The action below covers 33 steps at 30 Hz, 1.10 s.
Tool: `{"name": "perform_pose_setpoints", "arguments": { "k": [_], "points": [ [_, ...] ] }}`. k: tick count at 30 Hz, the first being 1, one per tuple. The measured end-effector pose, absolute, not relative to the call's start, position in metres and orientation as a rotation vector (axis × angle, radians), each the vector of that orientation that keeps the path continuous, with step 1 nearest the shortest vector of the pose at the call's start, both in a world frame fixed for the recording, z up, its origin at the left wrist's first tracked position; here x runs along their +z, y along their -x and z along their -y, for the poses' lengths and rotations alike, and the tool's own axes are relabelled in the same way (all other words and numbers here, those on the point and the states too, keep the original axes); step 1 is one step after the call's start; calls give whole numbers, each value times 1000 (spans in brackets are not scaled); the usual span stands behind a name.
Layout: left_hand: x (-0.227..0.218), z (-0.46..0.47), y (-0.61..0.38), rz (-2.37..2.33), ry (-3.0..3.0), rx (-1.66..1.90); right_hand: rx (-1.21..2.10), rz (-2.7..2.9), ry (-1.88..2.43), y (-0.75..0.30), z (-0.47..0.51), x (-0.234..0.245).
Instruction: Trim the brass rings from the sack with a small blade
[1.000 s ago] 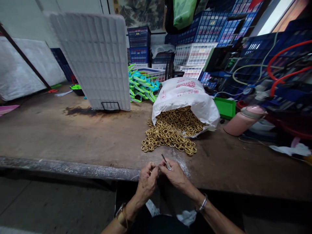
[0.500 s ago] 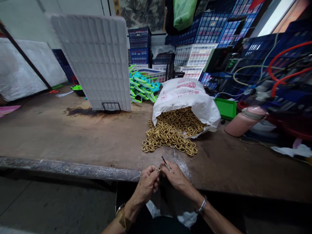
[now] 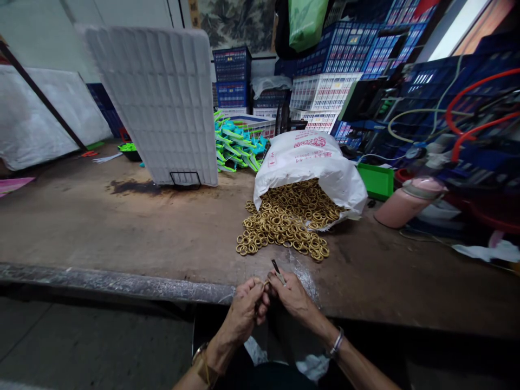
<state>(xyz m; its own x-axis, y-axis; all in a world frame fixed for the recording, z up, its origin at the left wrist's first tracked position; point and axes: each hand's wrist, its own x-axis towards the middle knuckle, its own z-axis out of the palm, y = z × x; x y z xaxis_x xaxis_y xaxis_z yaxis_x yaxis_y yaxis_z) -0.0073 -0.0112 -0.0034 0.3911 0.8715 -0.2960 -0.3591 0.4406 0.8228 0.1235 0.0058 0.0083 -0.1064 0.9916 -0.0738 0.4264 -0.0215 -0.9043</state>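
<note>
At the near edge of the worn brown table (image 3: 122, 227) both my hands meet. My left hand (image 3: 246, 310) is closed in a pinch on a small gold ring, mostly hidden by the fingers. My right hand (image 3: 293, 297) is closed round a thin metal blade (image 3: 278, 272) whose tip points up and away. Just beyond them a heap of gold rings (image 3: 284, 225) spills from a white sack (image 3: 311, 160) lying on its side.
A white grid tray (image 3: 162, 103) stands upright at the back. Turquoise and green plastic parts (image 3: 238, 143) lie behind it. A pink flask (image 3: 408, 200) and a green box (image 3: 376, 181) lie to the right, with blue and white crates (image 3: 325, 81) stacked beyond.
My hands stay together at the table edge, with only slight finger movement. The blade has shifted a little lower.
</note>
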Motion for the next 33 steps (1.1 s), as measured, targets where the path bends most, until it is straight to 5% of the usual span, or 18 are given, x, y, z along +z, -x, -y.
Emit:
{"name": "perform_pose_setpoints", "arguments": {
  "k": [15, 33],
  "points": [
    [6, 9, 2, -1059, -896, 896, 496, 2264, 1691, -129, 6, -6],
    [5, 10, 13, -724, -632, 897, 68, 1885, 2080, -173, -86, -9]
  ]
}}
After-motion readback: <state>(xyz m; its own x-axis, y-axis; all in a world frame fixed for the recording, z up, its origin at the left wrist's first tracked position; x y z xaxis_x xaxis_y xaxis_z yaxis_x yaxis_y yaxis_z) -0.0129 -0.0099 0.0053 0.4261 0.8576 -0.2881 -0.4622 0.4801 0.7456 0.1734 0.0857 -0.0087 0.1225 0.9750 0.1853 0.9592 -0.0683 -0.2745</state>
